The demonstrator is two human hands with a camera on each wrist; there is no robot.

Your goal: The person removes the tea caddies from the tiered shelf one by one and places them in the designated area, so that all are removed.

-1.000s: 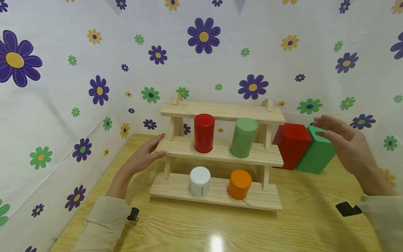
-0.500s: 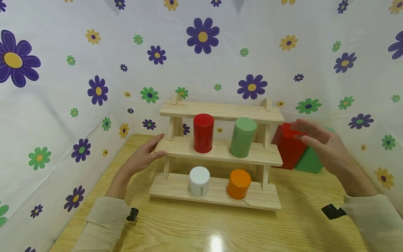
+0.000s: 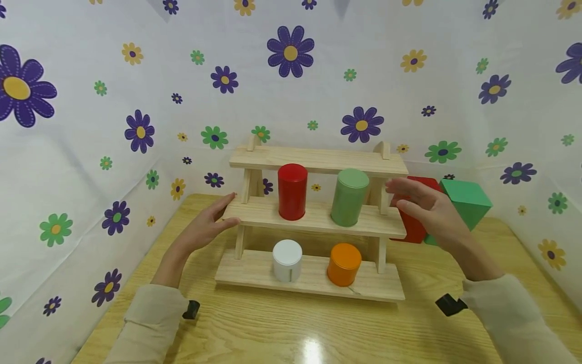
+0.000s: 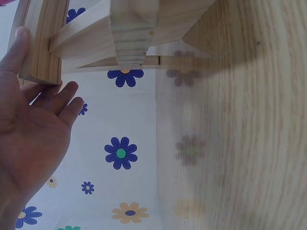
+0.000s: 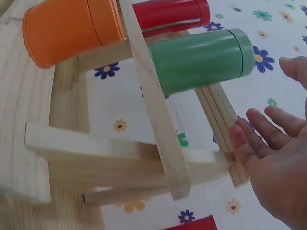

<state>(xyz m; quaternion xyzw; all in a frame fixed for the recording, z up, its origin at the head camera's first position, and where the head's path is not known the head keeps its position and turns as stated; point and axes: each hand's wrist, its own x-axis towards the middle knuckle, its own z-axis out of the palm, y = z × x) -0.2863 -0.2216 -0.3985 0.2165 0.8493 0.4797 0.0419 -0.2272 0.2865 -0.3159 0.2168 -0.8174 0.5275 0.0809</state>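
Observation:
A three-tier wooden display shelf point(image 3: 291, 222) stands on the table. My left hand point(image 3: 206, 225) holds the left end of its middle board, thumb at the front edge and fingers reaching behind; the left wrist view shows the thumb and fingers on either side of the board. My right hand point(image 3: 429, 212) hovers off the right end with loosely bent fingers, and the right wrist view shows nothing in it. A red canister point(image 3: 292, 192) and a light green canister point(image 3: 349, 197) stand on the middle tier. Below them sit a white canister point(image 3: 287, 260) and an orange canister point(image 3: 344, 264).
Behind my right hand stand a red block point(image 3: 414, 225) and a green block point(image 3: 468, 202), partly covered by the hand. The wooden table point(image 3: 254, 328) extends in front of the shelf. Flower-patterned cloth point(image 3: 273, 96) encloses the back and sides. The top board point(image 3: 318, 156) bears nothing.
My right hand has moved left, from over the green block to near the shelf's right end. My left hand stays at the left end, and the canisters keep their places.

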